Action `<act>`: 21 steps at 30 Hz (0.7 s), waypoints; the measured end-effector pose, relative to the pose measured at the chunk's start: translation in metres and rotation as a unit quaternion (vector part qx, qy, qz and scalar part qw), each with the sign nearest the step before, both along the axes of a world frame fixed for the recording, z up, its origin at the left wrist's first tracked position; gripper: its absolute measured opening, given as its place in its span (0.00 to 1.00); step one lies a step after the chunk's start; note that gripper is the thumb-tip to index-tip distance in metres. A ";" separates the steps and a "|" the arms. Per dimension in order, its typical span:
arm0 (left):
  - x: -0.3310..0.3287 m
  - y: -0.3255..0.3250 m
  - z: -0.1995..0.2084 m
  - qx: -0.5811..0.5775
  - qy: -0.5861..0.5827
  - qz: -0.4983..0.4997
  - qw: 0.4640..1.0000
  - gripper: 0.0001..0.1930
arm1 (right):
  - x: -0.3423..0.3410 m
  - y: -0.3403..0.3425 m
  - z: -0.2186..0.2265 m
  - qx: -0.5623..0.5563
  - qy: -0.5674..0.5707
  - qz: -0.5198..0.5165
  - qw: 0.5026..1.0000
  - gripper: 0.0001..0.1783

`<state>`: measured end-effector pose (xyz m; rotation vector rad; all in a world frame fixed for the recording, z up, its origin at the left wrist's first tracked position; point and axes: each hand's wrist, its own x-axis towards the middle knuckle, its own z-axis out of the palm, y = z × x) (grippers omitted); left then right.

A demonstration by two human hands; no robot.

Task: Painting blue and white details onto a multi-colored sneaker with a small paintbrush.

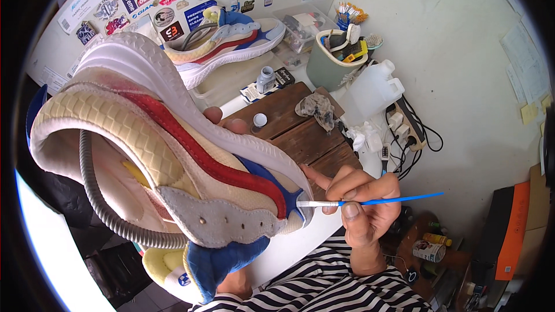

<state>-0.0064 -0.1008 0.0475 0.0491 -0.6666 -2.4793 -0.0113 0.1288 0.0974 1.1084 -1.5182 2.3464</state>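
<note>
Close in front of me a cream sneaker (215,164) with a red stripe, blue panels, a grey lace panel and a white sole fills the left half. My left hand (232,125) grips it from behind; two fingertips show past the sole, while the shoe hides the rest. A coiled metal spring (95,188) arches inside the shoe's opening. In my right hand (367,205), thumb and fingers pinch a thin paintbrush (399,199) with a blue handle. Its whitish bristles meet the blue toe panel near the sole edge. One right finger reaches toward the toe.
A matching sneaker (231,46) rests on a clear plastic box behind. Near the wooden board (289,95) are a small paint bottle (266,80), a small white-filled cup (259,120) and a stained rag (316,110). Farther right stand a tool bucket (329,66), white jug (376,89) and power strip (411,130).
</note>
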 end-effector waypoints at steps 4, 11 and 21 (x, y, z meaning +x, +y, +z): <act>0.002 0.000 0.000 -0.001 0.000 -0.001 1.000 0.25 | 0.000 0.000 0.001 -0.015 -0.009 0.012 1.000 0.10; 0.004 0.000 0.001 -0.007 0.002 0.000 1.000 0.25 | 0.001 0.002 0.002 0.008 -0.001 0.014 1.000 0.10; 0.010 0.004 0.003 -0.010 0.013 -0.009 1.000 0.24 | 0.004 0.006 0.001 -0.092 -0.131 -0.007 0.987 0.05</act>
